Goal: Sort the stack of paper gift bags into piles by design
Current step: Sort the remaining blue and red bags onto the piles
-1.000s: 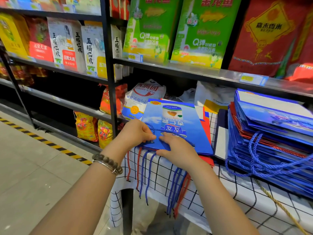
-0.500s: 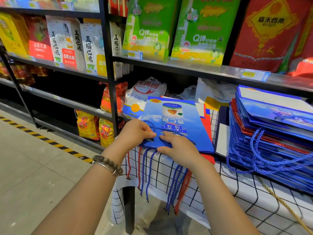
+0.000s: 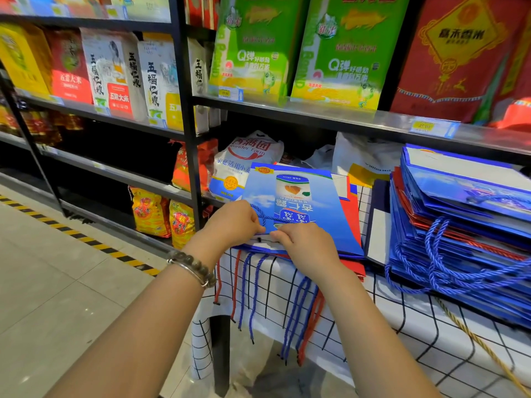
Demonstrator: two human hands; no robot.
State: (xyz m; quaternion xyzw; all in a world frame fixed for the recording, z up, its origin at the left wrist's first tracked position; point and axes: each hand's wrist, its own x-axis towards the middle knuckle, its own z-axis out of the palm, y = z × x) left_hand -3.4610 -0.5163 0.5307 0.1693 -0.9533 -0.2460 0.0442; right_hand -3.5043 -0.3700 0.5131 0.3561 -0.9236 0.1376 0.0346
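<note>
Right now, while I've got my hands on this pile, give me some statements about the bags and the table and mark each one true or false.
1. The left hand and the right hand both pinch the near edge of the top blue gift bag. True.
2. A taller stack of bags sits to the right of that pile. True.
3. The bead bracelet is on the right wrist. False: it is on the left wrist.
4. The tablecloth is plain white. False: it is white with a dark grid.
5. Every bag in the pile under the hands is blue. False: red bags show beneath the blue one.
</note>
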